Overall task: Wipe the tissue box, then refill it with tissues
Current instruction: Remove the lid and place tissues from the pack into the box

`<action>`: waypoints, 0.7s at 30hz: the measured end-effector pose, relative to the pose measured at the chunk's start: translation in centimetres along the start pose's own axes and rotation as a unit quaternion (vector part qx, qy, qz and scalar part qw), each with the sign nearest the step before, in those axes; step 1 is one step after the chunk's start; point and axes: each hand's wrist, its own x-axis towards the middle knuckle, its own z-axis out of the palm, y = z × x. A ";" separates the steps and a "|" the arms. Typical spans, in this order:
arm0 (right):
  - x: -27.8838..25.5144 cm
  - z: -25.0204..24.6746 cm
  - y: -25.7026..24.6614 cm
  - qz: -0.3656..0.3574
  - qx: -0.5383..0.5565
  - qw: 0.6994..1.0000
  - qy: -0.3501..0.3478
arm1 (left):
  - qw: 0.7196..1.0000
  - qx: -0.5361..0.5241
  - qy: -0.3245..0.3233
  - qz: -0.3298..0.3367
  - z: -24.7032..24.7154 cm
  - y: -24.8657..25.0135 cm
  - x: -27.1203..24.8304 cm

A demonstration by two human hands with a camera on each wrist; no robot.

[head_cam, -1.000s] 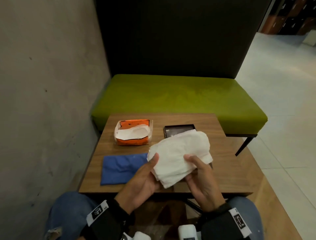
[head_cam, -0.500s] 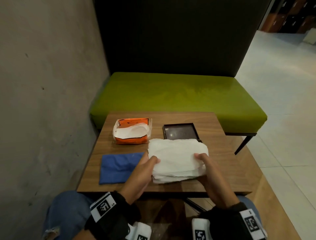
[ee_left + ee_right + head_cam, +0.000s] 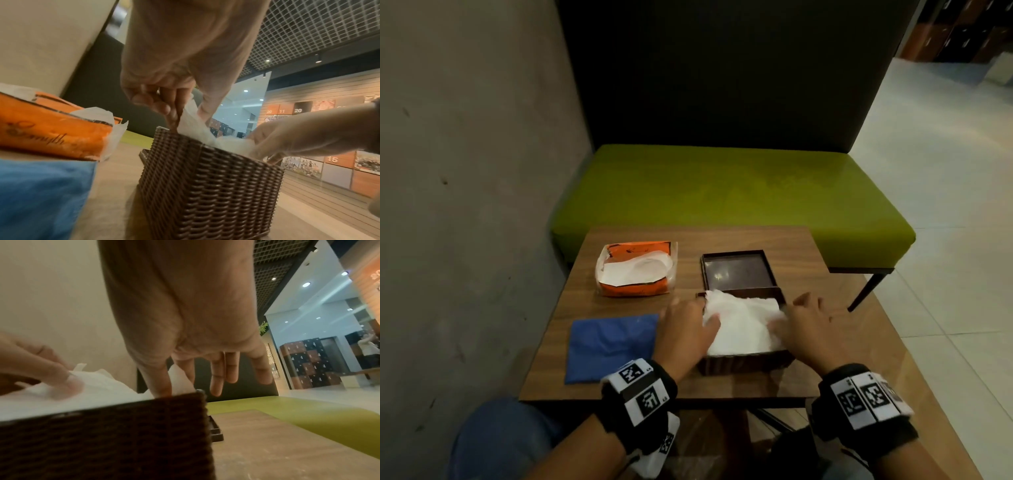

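A brown woven tissue box (image 3: 743,364) stands near the table's front edge, with a white stack of tissues (image 3: 743,325) sitting in its open top. My left hand (image 3: 688,318) is at the box's left edge. Its thumb lies on the tissues and its fingers (image 3: 174,116) pinch a tissue edge (image 3: 191,120) at the box's corner (image 3: 164,131). My right hand (image 3: 801,318) is at the right edge. Its thumb (image 3: 162,386) presses the tissues (image 3: 102,394) down inside the wall (image 3: 123,426), and its other fingers stay straight outside. The box's dark lid (image 3: 738,270) lies just behind.
An opened orange tissue pack (image 3: 635,269) sits at the back left of the wooden table (image 3: 825,359). A blue cloth (image 3: 609,342) lies flat left of the box. A green bench (image 3: 722,192) stands behind the table, with a concrete wall (image 3: 465,205) to the left.
Both hands lowered the tissue stack from above the table into the woven box. They now press and tuck its edges at the box's sides.
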 end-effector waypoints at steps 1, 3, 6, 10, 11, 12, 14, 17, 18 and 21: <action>0.1 0.3 0.2 0.000 -0.025 1.000 -0.013 | 0.999 0.040 -0.010 0.013 0.1 0.2 0.0; 0.5 0.5 0.3 -0.001 -0.068 0.998 -0.016 | 0.994 0.101 -0.019 0.025 0.4 0.5 0.2; 0.9 0.4 0.2 -0.002 -0.097 0.995 -0.029 | 0.991 0.131 -0.033 0.009 0.5 0.4 0.7; 0.0 0.8 -0.9 0.014 -0.049 0.998 0.037 | 0.992 0.113 0.050 0.039 0.4 0.0 -0.3; -0.2 0.9 -1.2 -0.007 -0.008 0.997 0.077 | 0.988 0.105 0.090 0.062 0.2 0.1 -0.6; -0.4 1.1 -1.7 -0.044 0.028 0.992 0.111 | 0.984 0.109 0.110 0.088 0.1 0.2 -0.9; -0.9 1.3 -2.9 -0.084 0.060 0.993 0.059 | 0.979 0.163 0.065 0.101 0.3 0.2 -1.2; -0.5 1.5 -4.3 -0.056 0.057 0.992 -0.099 | 0.972 0.226 -0.043 0.045 1.1 -0.2 -0.3; -0.2 1.4 -4.5 -0.043 0.055 0.988 -0.136 | 0.969 0.232 -0.070 0.038 1.2 -0.2 0.0; 0.5 1.1 -5.1 -0.038 0.041 0.987 -0.149 | 0.971 0.196 -0.130 0.044 0.7 -0.2 0.6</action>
